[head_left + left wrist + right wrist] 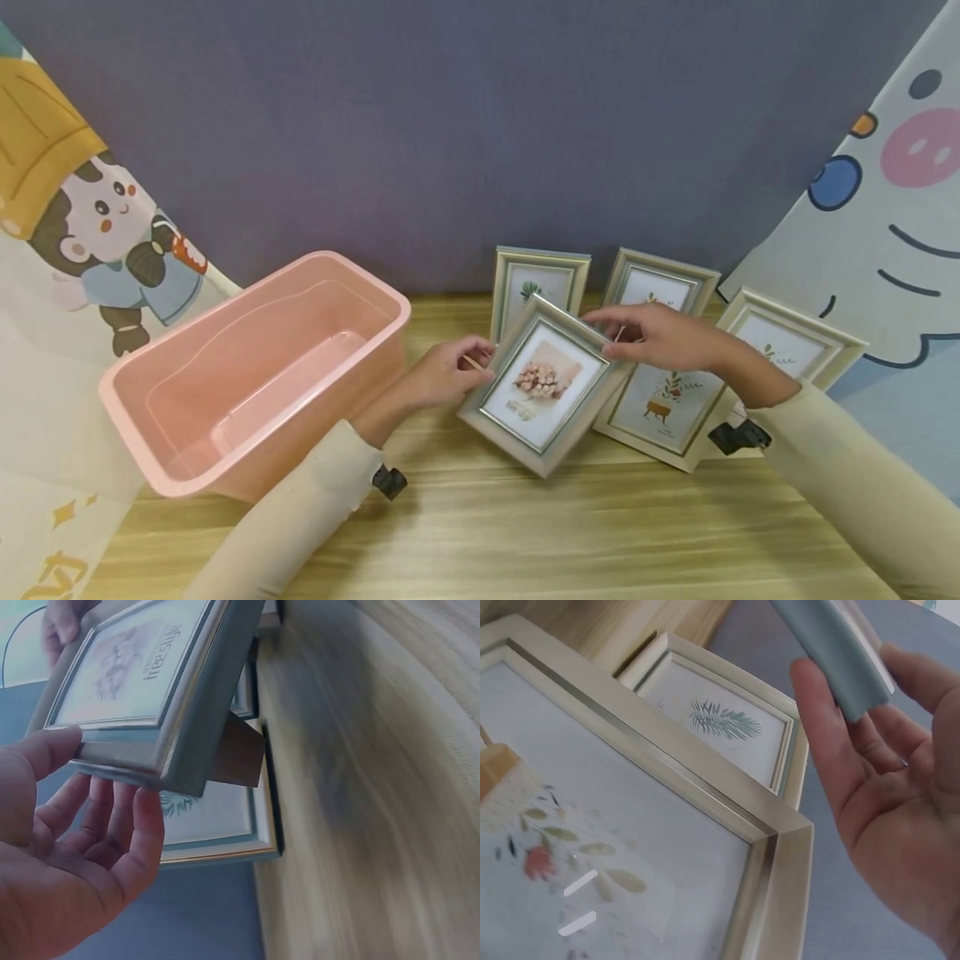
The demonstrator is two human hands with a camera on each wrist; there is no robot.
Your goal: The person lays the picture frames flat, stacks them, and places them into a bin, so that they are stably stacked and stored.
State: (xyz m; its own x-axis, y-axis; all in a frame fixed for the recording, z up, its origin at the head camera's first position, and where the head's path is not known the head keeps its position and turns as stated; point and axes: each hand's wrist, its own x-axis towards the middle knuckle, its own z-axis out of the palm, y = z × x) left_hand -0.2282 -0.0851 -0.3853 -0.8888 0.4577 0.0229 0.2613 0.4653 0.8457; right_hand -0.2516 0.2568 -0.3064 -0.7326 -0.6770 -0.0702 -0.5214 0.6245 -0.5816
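A champagne-coloured picture frame (543, 383) with a flower photo is held tilted between both hands, above the table. My left hand (442, 375) pinches its left edge; in the left wrist view the thumb lies on the front and the fingers (146, 825) curl behind. The brown stand (238, 754) juts from its back. My right hand (667, 337) grips the upper right edge, and the right wrist view shows thumb and fingers on either side of the frame's corner (844, 660). Behind it, a plant-pot picture frame (667, 404) is partly covered by the held one and the right hand.
A leaf-print frame (542, 279) stands at the back, with another frame (663, 287) to its right. One more (795, 342) stands at far right, partly behind the right forearm. A deep pink bin (217, 358) is on the left of the wooden table (525, 533).
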